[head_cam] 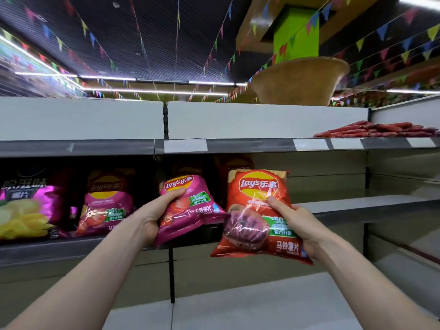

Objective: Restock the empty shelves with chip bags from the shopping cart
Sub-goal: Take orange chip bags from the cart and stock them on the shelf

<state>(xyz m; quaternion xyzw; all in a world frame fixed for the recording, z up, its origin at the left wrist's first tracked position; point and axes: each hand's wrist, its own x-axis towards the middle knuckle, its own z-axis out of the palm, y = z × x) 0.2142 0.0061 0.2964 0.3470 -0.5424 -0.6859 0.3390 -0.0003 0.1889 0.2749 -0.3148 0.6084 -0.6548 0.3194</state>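
**Two Lay's bags held up at the middle shelf**

Gripped in left hand (pixel 154 220): pink bag (pixel 190 210), fingers curled round its left edge, thumb laid across the front. Printed "Lay's 乐事" on the round logo up top, green "-50%" patch mid-right, "马铃薯片" lower right. Front to camera, logo end up, long axis near upright with a slight tilt, lower right corner sticking out rightward.

Gripped in right hand (pixel 295 227): red bag (pixel 252 206), thumb pressed on the front, fingers wrapped behind the right edge. Same "Lay's 乐事" logo, green "-50%" patch, "马铃薯片" bottom right. Front to camera, logo end up, long axis upright.

Both held in the air in front of the middle shelf (pixel 71 250), either side of the dark upright post (pixel 172 277), pink left, red right. Edges meeting in view; real contact impossible to tell.

Already on middle shelf, left bay: purple bag (pixel 26 206) reading "薯片", upper line blurred. Beside it a shelved pink bag (pixel 107 203), Lay's logo dim in shadow, "-50%" readable. Both upright, fronts out. Behind the held pair, a dark red bag (pixel 235 165), print unreadable.

Top shelf (pixel 95 147): blank white price tags (pixel 185 145) on the rail, red packets (pixel 376 131) lying flat far right. Above: woven basket (pixel 300 82), coloured bunting (pixel 404 51).
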